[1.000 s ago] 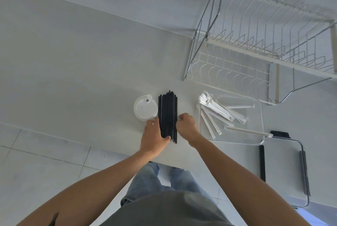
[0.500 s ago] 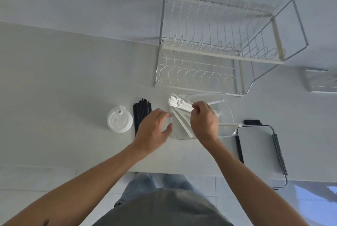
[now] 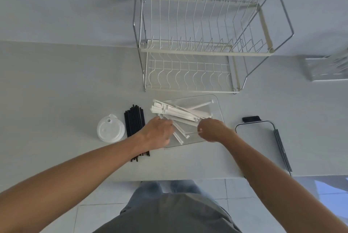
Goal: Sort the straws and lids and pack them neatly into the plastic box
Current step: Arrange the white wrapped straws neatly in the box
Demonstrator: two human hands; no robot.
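Reaching into the plastic box [image 3: 218,108], both hands' fingers [image 3: 200,129] pinch wrapped white straws [image 3: 178,113] lying jumbled between them. Black straws [image 3: 134,121] and lids [image 3: 110,128], left of the left hand [image 3: 157,133], remain unpacked on the tabletop [image 3: 56,101].

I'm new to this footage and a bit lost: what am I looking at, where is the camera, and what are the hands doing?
There is no machine here: a person wears a camera on the head, looking down at their own arms. On the white counter lie a clear plastic box of jumbled white wrapped straws, a bundle of black straws, a stack of white lids and a wire dish rack. The left hand reaches among the white straws; the right hand pinches one.
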